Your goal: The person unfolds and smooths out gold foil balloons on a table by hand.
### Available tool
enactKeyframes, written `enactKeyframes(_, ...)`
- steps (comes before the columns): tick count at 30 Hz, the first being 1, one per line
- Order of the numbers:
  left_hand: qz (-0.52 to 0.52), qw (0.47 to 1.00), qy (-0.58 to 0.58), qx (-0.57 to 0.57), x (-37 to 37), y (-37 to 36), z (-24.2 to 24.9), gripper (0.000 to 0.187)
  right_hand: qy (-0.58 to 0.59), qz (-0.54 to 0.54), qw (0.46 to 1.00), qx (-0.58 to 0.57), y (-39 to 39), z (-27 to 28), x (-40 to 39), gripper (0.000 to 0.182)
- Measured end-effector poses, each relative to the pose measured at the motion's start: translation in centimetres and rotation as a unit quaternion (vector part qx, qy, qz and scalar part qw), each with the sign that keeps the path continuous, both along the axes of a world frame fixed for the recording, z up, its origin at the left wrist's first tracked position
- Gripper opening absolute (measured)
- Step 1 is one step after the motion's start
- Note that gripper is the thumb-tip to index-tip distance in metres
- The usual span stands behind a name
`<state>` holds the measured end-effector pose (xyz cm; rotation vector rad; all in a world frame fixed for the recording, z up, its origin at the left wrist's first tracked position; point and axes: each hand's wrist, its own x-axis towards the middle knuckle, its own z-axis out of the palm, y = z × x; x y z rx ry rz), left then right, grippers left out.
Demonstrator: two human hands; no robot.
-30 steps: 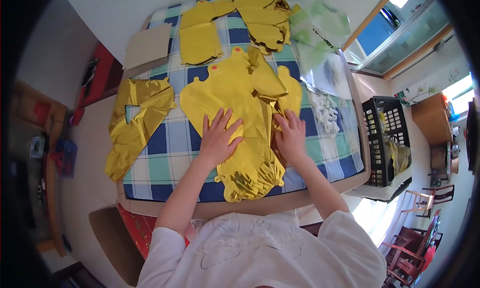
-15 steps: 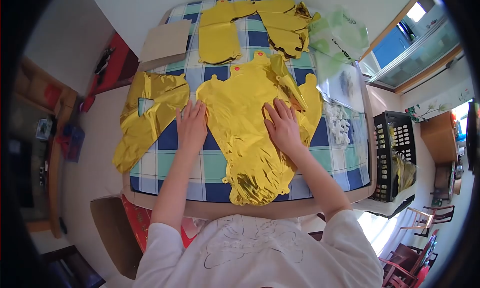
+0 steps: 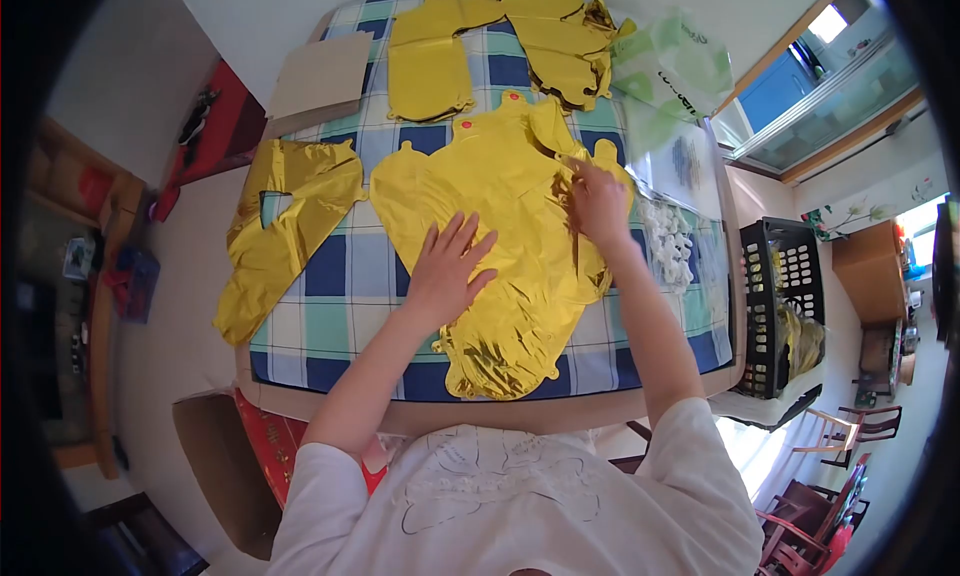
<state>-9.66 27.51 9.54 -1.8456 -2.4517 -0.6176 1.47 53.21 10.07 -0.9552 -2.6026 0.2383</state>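
Note:
A large flat gold foil balloon [image 3: 480, 181] lies spread over the checked tablecloth in front of me, crinkled towards its near end. My left hand [image 3: 450, 276] rests flat on its lower left part, fingers spread. At its right side, my right hand [image 3: 600, 206] has curled fingers closed on a creased, folded part of the foil; the fingertips are partly hidden. To the left is a second gold foil balloon [image 3: 290, 231] with an opening in it. More flat gold foil balloons [image 3: 430, 66] lie along the far edge.
A beige cardboard piece [image 3: 320, 81] lies at the far left of the table. On the right are a green and clear plastic bag [image 3: 675, 66] and a bunched white item [image 3: 665, 241]. A black basket [image 3: 765, 316] stands beside the table; an open cardboard box [image 3: 225, 476] is below left.
My left hand has moved right onto the middle balloon from its left edge. My right hand has risen up and right, its fingers now curled at the fold, and the upper flap has shifted.

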Motion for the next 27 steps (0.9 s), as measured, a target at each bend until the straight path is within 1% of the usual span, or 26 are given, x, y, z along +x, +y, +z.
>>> enactKeyframes(1, -0.005, 1.000, -0.010, -0.003, 0.3, 0.0, -0.6, 0.046, -0.068, -0.054, 0.996, -0.034, 1.8, 0.1, 0.0, 0.033)
enactKeyframes(2, -0.010, 1.000, -0.021, -0.007, 0.6, -0.1, -1.0, 0.046, 0.097, -0.097, 0.990, -0.023, 3.9, 0.3, 0.6, 0.030)
enactKeyframes(3, -0.011, 1.000, -0.020, -0.011, 0.8, -0.1, -1.1, 0.046, 0.260, -0.138, 0.956, -0.009, 5.3, 0.5, 1.1, 0.028)
enactKeyframes(6, -0.002, 1.000, -0.014, -0.016, 0.6, 0.0, -1.1, 0.047, 0.323, -0.026, 0.945, 0.047, 1.8, 5.2, 0.7, 0.025)
enactKeyframes(7, -0.001, 1.000, -0.014, -0.018, 0.7, 0.0, -1.0, 0.047, 0.326, 0.058, 0.942, -0.062, -1.3, 5.0, 0.8, 0.024)
enactKeyframes(8, -0.001, 1.000, -0.013, -0.019, 0.8, 0.1, -0.9, 0.047, 0.233, 0.121, 0.959, -0.106, -4.2, 3.4, 1.7, 0.023)
enactKeyframes(9, -0.001, 1.000, -0.015, -0.022, 0.8, 0.0, -0.7, 0.047, 0.148, 0.210, 0.960, -0.107, -7.0, 2.4, 2.1, 0.023)
enactKeyframes(10, 0.001, 1.000, -0.017, -0.025, 0.8, 0.0, -0.5, 0.047, 0.059, 0.297, 0.947, -0.107, -8.4, 1.8, 2.2, 0.023)
enactKeyframes(13, 0.001, 1.000, -0.013, -0.022, 0.8, 0.0, -0.8, 0.047, 0.154, 0.224, 0.962, -0.003, -6.8, -0.4, 2.6, 0.025)
enactKeyframes(14, 0.003, 1.000, -0.007, -0.018, 0.8, 0.0, -0.9, 0.047, 0.165, 0.178, 0.970, -0.005, -5.4, -0.1, 2.3, 0.027)
enactKeyframes(15, 0.004, 1.000, -0.012, -0.019, 0.9, -0.1, -1.0, 0.047, 0.158, 0.122, 0.980, -0.026, -3.5, -0.9, 2.0, 0.027)
enactKeyframes(16, 0.003, 1.000, -0.014, -0.018, 1.0, -0.2, -1.0, 0.047, 0.105, 0.083, 0.988, -0.081, -2.5, 0.6, 1.9, 0.028)
enactKeyframes(18, 0.001, 1.000, -0.014, -0.023, 0.7, 0.0, -0.9, 0.047, 0.123, 0.029, 0.991, 0.034, 0.9, -3.7, 1.8, 0.033)
enactKeyframes(20, 0.003, 0.999, -0.015, -0.035, 0.8, 0.0, -1.0, 0.047, 0.087, 0.032, 0.993, 0.067, 0.3, -3.3, 1.7, 0.035)
enactKeyframes(21, 0.004, 0.999, -0.036, -0.032, 0.7, 0.1, -1.2, 0.049, 0.067, 0.034, 0.994, 0.081, 0.0, -3.3, 1.5, 0.036)
enactKeyframes(24, 0.032, 0.999, -0.002, -0.033, 1.4, 0.9, 0.2, 0.052, 0.088, 0.029, 0.995, 0.031, -0.4, -3.8, 1.2, 0.037)
enactKeyframes(27, 0.019, 0.999, 0.001, -0.034, 1.8, 2.1, 0.0, 0.055, 0.090, 0.028, 0.995, 0.026, -0.7, -3.4, 1.3, 0.034)
